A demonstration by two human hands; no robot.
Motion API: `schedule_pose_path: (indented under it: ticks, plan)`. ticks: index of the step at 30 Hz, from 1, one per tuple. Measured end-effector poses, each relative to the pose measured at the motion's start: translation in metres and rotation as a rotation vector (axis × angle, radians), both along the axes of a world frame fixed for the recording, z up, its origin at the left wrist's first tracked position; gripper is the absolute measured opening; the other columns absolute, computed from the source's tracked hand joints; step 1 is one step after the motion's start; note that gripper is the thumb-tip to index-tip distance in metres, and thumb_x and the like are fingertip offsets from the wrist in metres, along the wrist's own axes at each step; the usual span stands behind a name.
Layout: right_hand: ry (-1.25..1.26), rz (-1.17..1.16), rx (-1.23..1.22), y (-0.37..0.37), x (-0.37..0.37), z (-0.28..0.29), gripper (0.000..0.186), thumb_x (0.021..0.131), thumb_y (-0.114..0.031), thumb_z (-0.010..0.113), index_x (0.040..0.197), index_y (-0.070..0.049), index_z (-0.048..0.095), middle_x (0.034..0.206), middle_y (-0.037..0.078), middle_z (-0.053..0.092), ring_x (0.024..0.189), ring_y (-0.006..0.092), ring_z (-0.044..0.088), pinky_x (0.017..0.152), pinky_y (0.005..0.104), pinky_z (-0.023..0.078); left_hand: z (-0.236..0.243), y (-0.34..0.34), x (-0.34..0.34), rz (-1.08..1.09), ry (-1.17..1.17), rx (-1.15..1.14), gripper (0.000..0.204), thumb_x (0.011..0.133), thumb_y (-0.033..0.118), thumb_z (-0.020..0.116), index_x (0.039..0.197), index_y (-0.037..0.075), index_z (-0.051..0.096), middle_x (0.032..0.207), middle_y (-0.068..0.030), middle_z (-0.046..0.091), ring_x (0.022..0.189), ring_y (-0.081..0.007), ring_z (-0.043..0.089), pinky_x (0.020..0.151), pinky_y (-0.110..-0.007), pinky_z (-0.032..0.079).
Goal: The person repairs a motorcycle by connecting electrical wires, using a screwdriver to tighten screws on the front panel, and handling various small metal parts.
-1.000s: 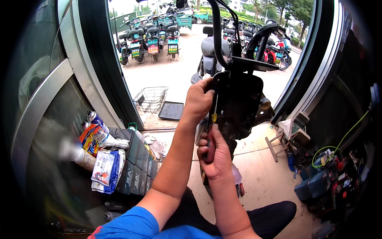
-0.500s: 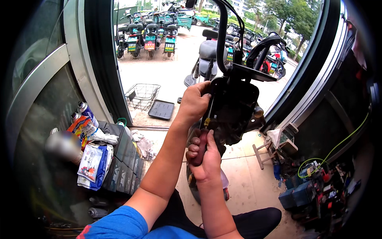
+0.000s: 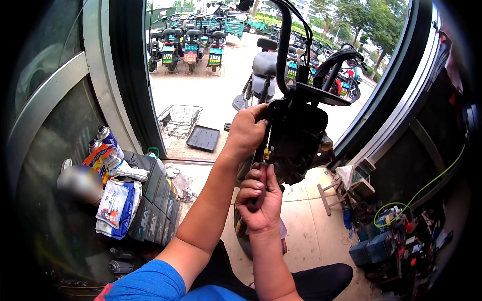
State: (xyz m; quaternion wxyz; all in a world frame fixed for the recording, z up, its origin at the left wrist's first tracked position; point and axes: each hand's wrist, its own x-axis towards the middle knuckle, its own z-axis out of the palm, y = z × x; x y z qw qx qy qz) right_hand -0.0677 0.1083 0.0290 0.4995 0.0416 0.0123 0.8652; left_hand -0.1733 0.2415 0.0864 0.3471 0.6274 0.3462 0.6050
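In front of me stands an electric scooter's black front housing (image 3: 301, 125), its inner side facing me. My left hand (image 3: 247, 131) grips the housing's left edge, thumb on the near side, the other fingers partly hidden. My right hand (image 3: 263, 208) is closed round the dark red handle of a screwdriver (image 3: 258, 196). The screwdriver points upward, its thin shaft running along the housing's left side. Something yellow shows just above the handle. Where the tip ends, near my left thumb, I cannot make out. Above the housing rises the black handlebar (image 3: 282, 55) with cables.
Left, a stack of dark batteries (image 3: 150, 220) carries spray cans and packets. A wire basket (image 3: 181, 120) and a black tray (image 3: 203, 138) lie by the doorway. To the right are a small wooden stool (image 3: 346, 185) and a pile of parts (image 3: 396, 246). Parked scooters (image 3: 191, 50) stand outside.
My right hand's fingers have shifted round the screwdriver handle, which looks turned and more upright. My left hand keeps its place on the housing edge. The view has moved slightly.
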Motion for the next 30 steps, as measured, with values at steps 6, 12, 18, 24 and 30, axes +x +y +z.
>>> schedule_pose_path:
  ticks: [6, 12, 18, 24, 30]
  plan:
    - [-0.808, -0.333, 0.066, 0.000, -0.002, -0.003, 0.039, 0.111, -0.042, 0.057, 0.121, -0.006, 0.065, 0.084, -0.002, 0.058, 0.069, 0.0089, 0.056, 0.059, 0.0232, 0.049, 0.003, -0.004, 0.002, 0.007, -0.001, -0.014, 0.043, 0.094, -0.007, 0.058, 0.136, -0.010, 0.065, 0.120, -0.0125, 0.076, 0.109, -0.0146, 0.069, 0.100, -0.028, 0.053]
    - [-0.172, -0.044, 0.004, 0.002, 0.009, -0.003, 0.039, 0.109, -0.043, 0.060, 0.125, -0.007, 0.061, 0.081, -0.002, 0.053, 0.067, 0.0079, 0.052, 0.056, 0.0217, 0.047, 0.003, -0.003, 0.004, -0.008, -0.027, -0.020, 0.043, 0.094, -0.007, 0.058, 0.136, -0.009, 0.065, 0.120, -0.0117, 0.076, 0.108, -0.0139, 0.069, 0.099, -0.028, 0.053]
    - [-0.507, -0.245, 0.001, 0.004, 0.008, -0.002, 0.040, 0.107, -0.040, 0.066, 0.121, -0.003, 0.065, 0.088, 0.002, 0.062, 0.072, 0.0096, 0.059, 0.060, 0.0228, 0.051, -0.003, 0.001, 0.003, 0.002, -0.073, 0.045, 0.037, 0.092, -0.004, 0.060, 0.128, -0.006, 0.068, 0.112, -0.0189, 0.078, 0.104, -0.0230, 0.074, 0.096, -0.033, 0.055]
    - [-0.888, -0.348, 0.005, -0.004, 0.005, 0.010, 0.045, 0.108, -0.044, 0.061, 0.125, -0.002, 0.064, 0.085, 0.000, 0.060, 0.070, 0.0112, 0.059, 0.060, 0.0241, 0.051, -0.009, 0.006, 0.003, 0.047, -0.034, 0.050, 0.037, 0.091, -0.003, 0.060, 0.128, -0.006, 0.069, 0.114, -0.0196, 0.078, 0.107, -0.0253, 0.074, 0.097, -0.034, 0.055]
    - [-0.128, 0.026, 0.040, 0.008, 0.026, -0.009, 0.045, 0.108, -0.044, 0.062, 0.129, -0.004, 0.063, 0.083, 0.000, 0.058, 0.069, 0.0107, 0.058, 0.058, 0.0240, 0.051, -0.003, 0.003, 0.001, -0.011, -0.007, 0.018, 0.044, 0.093, -0.008, 0.057, 0.137, -0.009, 0.064, 0.121, -0.0104, 0.075, 0.109, -0.0132, 0.067, 0.100, -0.028, 0.052]
